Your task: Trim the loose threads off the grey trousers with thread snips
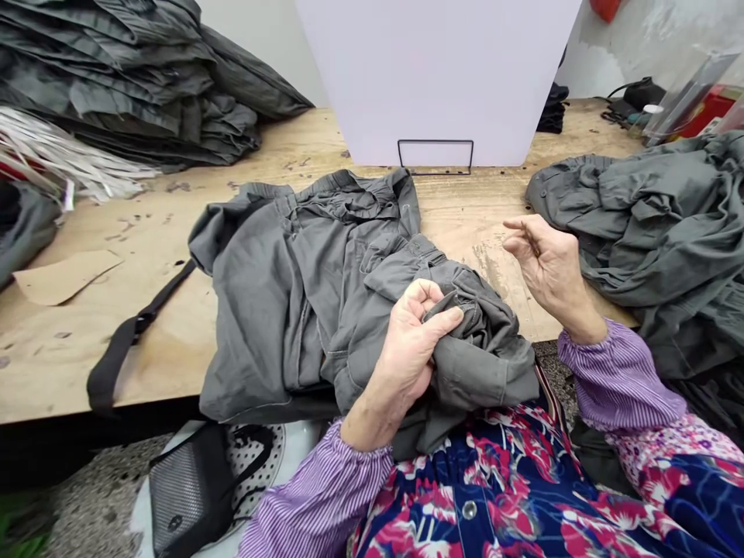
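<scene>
1. A white board point(439, 70) stood on the wooden table point(145, 260), a black wire frame point(435, 141) at its foot.
2. Tan card point(63, 277) lay near white strips point(63, 151).
3. A mesh-fronted black bag point(191, 488) rested below table height.

The dark grey garment point(325, 302) lies creased on the wooden table point(151, 240), its near right end bunched up.

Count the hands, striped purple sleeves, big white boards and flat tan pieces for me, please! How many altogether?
Hands: 2 (left hand pinching grey cloth, right hand raised)
Striped purple sleeves: 2 (left sleeve, right sleeve)
Big white board: 1
Flat tan piece: 1
Total: 6
</scene>
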Available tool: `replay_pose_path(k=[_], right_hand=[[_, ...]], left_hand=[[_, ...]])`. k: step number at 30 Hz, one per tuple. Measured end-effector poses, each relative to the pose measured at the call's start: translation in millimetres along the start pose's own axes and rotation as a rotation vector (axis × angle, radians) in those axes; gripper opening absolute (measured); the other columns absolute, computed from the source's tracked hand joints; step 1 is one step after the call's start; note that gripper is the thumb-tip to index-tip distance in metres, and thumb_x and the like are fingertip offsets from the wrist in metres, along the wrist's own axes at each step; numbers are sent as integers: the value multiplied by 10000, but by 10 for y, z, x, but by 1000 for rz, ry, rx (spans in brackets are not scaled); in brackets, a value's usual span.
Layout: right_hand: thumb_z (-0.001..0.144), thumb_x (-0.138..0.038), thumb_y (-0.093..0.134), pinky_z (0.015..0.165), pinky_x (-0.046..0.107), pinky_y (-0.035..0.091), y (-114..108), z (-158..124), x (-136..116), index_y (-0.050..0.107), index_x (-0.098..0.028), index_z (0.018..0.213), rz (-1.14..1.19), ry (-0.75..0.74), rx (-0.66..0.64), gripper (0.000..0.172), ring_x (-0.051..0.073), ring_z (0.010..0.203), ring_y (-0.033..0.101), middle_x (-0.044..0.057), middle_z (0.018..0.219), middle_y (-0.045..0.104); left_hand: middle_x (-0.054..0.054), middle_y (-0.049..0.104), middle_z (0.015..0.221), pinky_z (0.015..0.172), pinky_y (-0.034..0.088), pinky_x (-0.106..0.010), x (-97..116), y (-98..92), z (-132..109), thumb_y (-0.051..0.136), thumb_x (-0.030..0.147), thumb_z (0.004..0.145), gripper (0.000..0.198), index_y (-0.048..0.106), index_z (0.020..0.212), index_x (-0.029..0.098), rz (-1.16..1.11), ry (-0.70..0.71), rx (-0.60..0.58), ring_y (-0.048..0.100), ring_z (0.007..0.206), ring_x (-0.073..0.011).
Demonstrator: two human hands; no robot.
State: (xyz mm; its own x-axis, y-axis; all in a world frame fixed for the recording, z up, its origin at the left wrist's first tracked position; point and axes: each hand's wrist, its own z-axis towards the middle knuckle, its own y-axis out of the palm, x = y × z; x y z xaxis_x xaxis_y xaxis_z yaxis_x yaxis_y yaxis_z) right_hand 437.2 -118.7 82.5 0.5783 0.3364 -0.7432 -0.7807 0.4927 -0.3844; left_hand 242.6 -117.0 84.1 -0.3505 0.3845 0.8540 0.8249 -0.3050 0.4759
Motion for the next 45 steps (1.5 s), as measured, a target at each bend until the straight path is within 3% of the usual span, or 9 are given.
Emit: replay_pose_path(k=[3, 5, 7, 12, 17, 21, 25, 29, 45], right_hand=[[759, -465, 644, 522, 219, 329, -95, -227, -69, 610, -154, 860, -194, -41, -153, 329, 80, 541, 445, -4, 665, 555], [763, -413, 656, 493, 213, 303, -136, -376, -155, 611, -143, 825, -179, -55, -351, 281, 66, 491, 395, -25, 593, 520], [810, -313, 611, 493, 208, 298, -117, -477, -194, 596, -141, 759, -171, -84, -431, 180, 64, 489, 398, -26, 573, 505], [816, -176, 507, 527, 219, 305, 160, -530, 134, 531, -161, 658, -240, -22, -246, 160, 81, 506, 417, -20, 560, 487], [848, -340, 490, 542, 220, 326, 278, -635, 532, 538, -169, 755, -132, 214, -293, 201, 101, 555, 435, -21, 607, 477], [911, -415, 381, 689, 252, 394, 22, -796, 341, 496, -192, 1042, -71, 289, -208, 283, 138, 754, 517, 29, 848, 547], [924, -323, 387, 690, 246, 384, -159, -897, 9, 501, -205, 990, -82, 315, -280, 177, 120, 734, 513, 11, 830, 543], [914, -274, 415, 645, 232, 370, -93, -902, -84, 515, -189, 923, -86, 322, -411, 132, 105, 688, 515, -4, 770, 556], [900, -264, 431, 616, 232, 378, 17, -841, -28, 530, -170, 933, -123, 257, -399, 140, 112, 657, 530, 8, 749, 578]], left_hand=[[58, 574, 629, 512, 413, -121, -63, -29, 51, 715, 124, 610, 313, 480, 813, 163, 5, -14, 54, 521, 519, -37], [51, 581, 617, 519, 411, -112, -86, -28, 66, 708, 116, 616, 298, 505, 831, 152, 3, -13, 60, 526, 519, -32], [41, 600, 624, 533, 425, -120, -103, -3, 71, 700, 97, 604, 304, 502, 828, 154, -32, -22, 57, 545, 530, -41], [47, 608, 624, 560, 457, -146, -233, 82, 105, 694, 109, 603, 342, 483, 860, 186, -184, -43, -37, 572, 543, -60], [47, 596, 610, 517, 430, -147, -399, 42, 161, 668, 112, 648, 319, 446, 865, 185, -45, -7, -8, 535, 501, -57], [39, 602, 650, 531, 426, -152, -414, -9, 142, 644, 109, 682, 305, 444, 899, 188, 10, 16, 14, 536, 537, -59], [35, 615, 681, 564, 438, -154, -434, -8, 136, 647, 108, 676, 315, 447, 907, 188, -29, 36, 24, 544, 566, -57], [37, 623, 680, 567, 442, -151, -482, 10, 143, 644, 105, 672, 325, 440, 909, 192, -43, 44, 23, 542, 562, -56], [43, 622, 688, 616, 453, -173, -524, 18, 109, 647, 134, 691, 313, 433, 909, 202, -16, 61, 43, 564, 593, -69]])
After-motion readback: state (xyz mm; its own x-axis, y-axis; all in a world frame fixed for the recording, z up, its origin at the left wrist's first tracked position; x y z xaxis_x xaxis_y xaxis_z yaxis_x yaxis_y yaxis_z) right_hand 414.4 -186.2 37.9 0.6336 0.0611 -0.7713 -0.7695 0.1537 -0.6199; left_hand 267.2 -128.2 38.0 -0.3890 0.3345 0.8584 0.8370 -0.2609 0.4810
